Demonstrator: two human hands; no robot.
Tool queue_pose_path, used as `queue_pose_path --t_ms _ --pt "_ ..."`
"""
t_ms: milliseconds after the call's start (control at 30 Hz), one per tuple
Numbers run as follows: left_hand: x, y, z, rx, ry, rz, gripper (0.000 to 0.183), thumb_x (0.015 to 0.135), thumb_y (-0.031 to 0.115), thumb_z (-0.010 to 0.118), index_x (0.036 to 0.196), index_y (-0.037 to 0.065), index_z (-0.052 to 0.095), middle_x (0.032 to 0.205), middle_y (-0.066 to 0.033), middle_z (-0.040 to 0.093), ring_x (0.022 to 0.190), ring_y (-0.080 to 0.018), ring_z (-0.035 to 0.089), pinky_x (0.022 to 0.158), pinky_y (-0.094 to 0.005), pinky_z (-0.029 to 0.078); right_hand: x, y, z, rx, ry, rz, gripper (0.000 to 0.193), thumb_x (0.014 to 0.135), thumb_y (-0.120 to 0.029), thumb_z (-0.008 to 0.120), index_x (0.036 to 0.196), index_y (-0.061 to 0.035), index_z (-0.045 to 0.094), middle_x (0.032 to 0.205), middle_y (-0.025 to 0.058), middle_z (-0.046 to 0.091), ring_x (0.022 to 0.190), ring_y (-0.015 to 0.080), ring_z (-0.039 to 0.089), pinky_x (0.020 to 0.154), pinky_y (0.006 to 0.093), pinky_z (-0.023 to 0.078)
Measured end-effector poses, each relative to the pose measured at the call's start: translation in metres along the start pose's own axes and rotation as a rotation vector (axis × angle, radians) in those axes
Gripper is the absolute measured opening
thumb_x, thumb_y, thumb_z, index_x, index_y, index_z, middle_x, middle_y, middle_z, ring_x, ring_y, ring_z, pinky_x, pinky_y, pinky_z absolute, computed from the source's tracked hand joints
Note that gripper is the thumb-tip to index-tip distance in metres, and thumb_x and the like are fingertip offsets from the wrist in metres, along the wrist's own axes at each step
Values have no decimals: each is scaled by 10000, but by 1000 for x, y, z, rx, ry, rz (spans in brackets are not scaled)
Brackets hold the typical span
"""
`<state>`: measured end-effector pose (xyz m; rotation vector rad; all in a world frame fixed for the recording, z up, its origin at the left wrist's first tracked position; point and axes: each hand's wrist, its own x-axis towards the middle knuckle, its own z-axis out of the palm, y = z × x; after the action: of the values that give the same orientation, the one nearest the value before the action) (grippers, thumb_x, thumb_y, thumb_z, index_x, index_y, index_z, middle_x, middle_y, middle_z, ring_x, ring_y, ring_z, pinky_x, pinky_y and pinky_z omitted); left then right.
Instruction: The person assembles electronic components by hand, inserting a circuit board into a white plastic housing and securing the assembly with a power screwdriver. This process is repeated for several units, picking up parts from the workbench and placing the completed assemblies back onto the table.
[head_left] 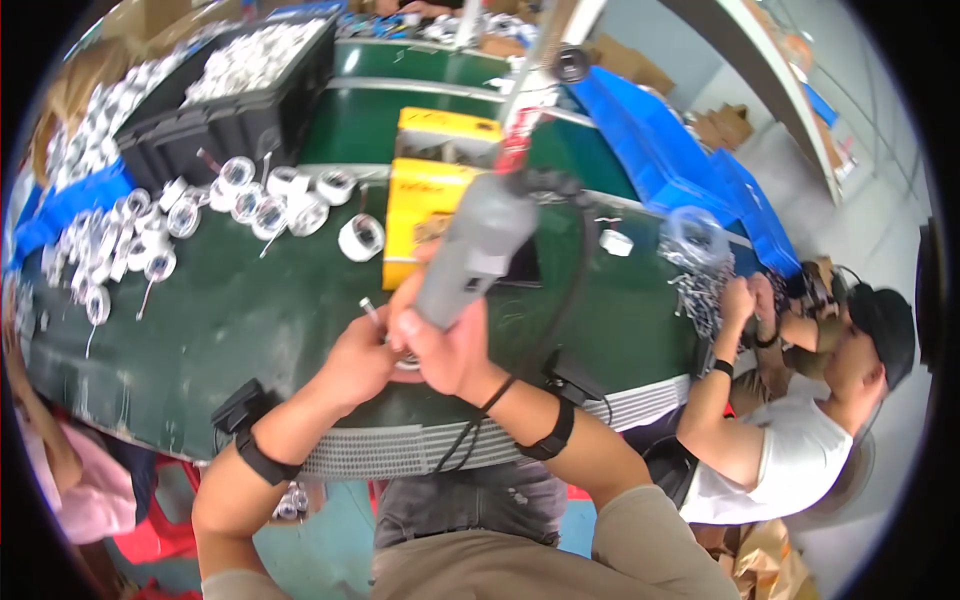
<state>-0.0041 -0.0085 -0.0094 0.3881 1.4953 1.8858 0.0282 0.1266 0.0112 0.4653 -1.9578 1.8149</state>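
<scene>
Head view, right fingers (455, 345) wrapped round grey power screwdriver (478, 245), left fingers (375, 345) pinching small part (405, 358).

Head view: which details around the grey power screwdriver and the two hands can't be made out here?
- Screwdriver tip: the grey power screwdriver ends behind the right hand, so its bit is hidden.
- Small round part between the hands: mostly covered by the left hand and right fingers; its kind is unclear.
- White ring-shaped parts on the green table: too small and blurred for detail.
- Black crate contents: bent and blurred near the rim.
</scene>
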Motion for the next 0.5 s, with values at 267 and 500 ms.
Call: queue_pose_path --t_ms 267,500 --pt "-12 54 -66 1055 975 544 670 840 143 676 1419 44 353 1364 -222 475 872 -331 670 745 -374 534 23 -7 -180 -960 496 -32 386 830 -246 736 1128 -44 597 1044 116 607 1003 252 580 909 360 454" --pt "-19 65 -34 770 390 185 113 853 57 612 886 -46 648 667 -77 638 526 -108 597 507 -258 470 -26 37 -294 -1642 500 166 271 716 -183 755 954 -82 674 1021 115 630 1077 319 534 932 446 396"
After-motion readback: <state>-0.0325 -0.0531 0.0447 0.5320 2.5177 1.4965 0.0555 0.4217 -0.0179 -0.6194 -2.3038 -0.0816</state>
